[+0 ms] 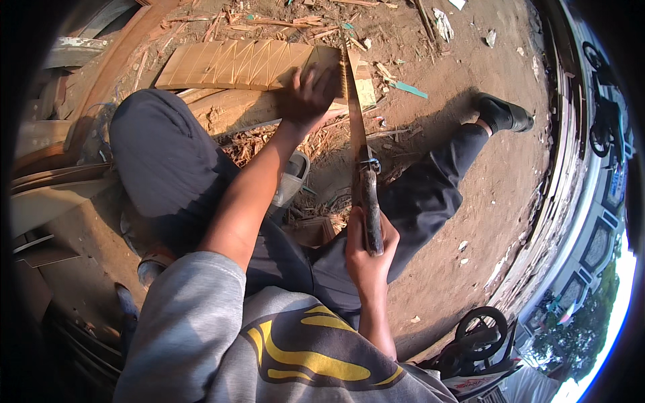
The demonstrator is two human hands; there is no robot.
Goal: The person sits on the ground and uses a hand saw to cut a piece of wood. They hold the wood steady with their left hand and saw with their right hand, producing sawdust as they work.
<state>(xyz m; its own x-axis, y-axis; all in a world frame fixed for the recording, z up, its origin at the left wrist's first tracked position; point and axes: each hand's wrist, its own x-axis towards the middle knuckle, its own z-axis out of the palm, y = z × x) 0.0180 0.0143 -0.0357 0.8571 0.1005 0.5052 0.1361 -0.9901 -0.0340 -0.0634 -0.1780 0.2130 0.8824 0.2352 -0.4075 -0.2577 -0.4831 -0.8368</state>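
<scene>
Right hand (371,242) was clenched round the handle (370,201) of the saw (356,121), blade pointing away and passing just right of the left hand (312,96). From where I stood, left hand lay on the plank (235,64), fingers spread, grasping nothing. Plank ran left from under it, zigzag lines across. Green strip (408,89) lay right of left hand; sandal (293,180) between both hands.

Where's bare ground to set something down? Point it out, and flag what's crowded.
Largest patch: the dirt ground between the outstretched right leg and the stacked planks, with only small scraps. A smaller patch lies between the green strip and right shoe.
Crowded: around the board, with left hand, saw and wood shavings.
</scene>
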